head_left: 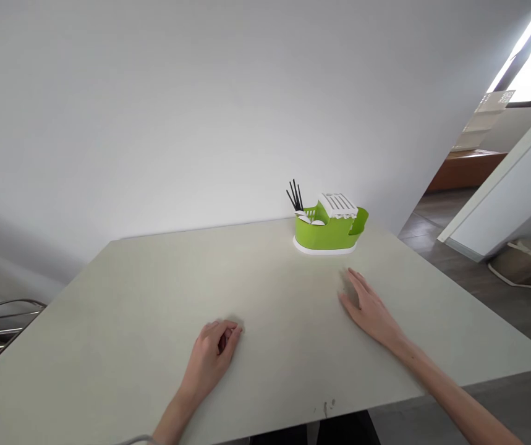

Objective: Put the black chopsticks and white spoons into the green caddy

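My left hand [210,353] rests on the pale tabletop [154,290] with its fingers curled in and the thumb near them; nothing shows in it. To the right, my right hand [371,309] reaches forward over the table, fingers extended and thumb apart, holding nothing. Just beyond those fingertips, but not touched by them, stands a green cutlery holder [318,238] with a white base and a slotted white lid [338,204]. Several black chopsticks [295,196] lean out of its left end. White spoon-like pieces [304,217] sit in the front compartment, partly hidden.
A white wall [200,123] runs along the table's far edge. At the left edge is a metal rack [5,334]. Beyond the right side lie a grey floor [460,266] and a wrapped bundle [525,262]. Small dark marks [325,408] spot the table's near edge.
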The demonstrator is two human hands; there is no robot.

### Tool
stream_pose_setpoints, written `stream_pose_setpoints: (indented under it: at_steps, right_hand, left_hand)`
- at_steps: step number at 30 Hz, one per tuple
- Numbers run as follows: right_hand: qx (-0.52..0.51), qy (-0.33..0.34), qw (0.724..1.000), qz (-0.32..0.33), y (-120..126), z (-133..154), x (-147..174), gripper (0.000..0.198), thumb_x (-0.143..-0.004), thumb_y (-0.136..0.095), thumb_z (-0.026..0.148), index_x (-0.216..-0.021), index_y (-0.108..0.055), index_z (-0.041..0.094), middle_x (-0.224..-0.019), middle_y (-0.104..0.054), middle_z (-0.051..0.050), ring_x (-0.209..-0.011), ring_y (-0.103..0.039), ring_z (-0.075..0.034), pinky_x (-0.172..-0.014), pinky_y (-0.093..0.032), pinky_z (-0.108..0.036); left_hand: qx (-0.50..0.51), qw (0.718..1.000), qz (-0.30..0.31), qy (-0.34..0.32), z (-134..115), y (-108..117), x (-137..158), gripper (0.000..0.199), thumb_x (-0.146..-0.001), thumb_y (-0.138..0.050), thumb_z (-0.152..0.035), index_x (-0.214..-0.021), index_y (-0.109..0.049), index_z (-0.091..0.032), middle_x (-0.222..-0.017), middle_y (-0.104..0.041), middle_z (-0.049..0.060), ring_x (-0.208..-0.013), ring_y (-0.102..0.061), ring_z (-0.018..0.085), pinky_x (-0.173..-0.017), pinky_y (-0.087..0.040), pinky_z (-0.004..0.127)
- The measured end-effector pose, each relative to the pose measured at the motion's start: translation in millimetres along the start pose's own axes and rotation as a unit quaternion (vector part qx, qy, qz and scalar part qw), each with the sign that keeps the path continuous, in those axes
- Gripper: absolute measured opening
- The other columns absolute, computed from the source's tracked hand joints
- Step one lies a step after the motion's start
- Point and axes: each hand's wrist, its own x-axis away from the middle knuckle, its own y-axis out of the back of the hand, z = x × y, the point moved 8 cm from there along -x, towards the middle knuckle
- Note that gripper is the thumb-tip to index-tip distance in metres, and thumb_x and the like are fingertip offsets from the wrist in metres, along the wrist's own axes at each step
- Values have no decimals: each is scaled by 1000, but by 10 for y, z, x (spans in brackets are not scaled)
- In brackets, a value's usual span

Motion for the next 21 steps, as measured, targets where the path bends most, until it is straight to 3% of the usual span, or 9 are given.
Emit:
stream_pose_setpoints:
  at_steps: [6, 11, 16, 21]
  right_hand:
    - [33, 19, 996, -79, 287, -97, -706, 80, -102, -42, 38, -171, -7, 17, -173, -27, -13, -158, -29, -33, -125, -36, -51]
    - [98, 8, 993, -71, 231, -248, -1157, 86, -98, -44, 35, -169, -5, 7, -172, -26, -21, -158, -25, -38, -123, -37, -54]
    - [137, 26, 989, -48, 109, -311, -1225, 78, -97, -44, 32, -165, -19, 4, -167, -33, -25, -160, -18, -40, -117, -43, -58]
    - [155, 26, 987, -31, 156, -311, -1175, 77, -96, -46, 38, -164, -25, 8, -168, -34, -21, -161, -18, -35, -104, -57, -49]
  left_hand:
    - [0, 1000, 9, 5, 39, -24, 2, 42, -105, -46, -54, -90, -71, -23, -77, -67, 4, -76, -61, 21, -71, -49, 33]
    - [-2, 1000, 9, 9, 49, -30, 9, 41, -105, -47, -53, -89, -70, -23, -75, -65, 3, -74, -59, 20, -71, -48, 32]
    - [-6, 1000, 15, 12, 23, -24, 4, 42, -105, -45, -53, -88, -69, -23, -74, -64, 3, -73, -59, 20, -72, -48, 33]
    - [-9, 1000, 17, 10, 28, -32, 0, 42, -106, -45, -52, -87, -69, -23, -73, -63, 3, -73, -58, 20, -73, -48, 33]
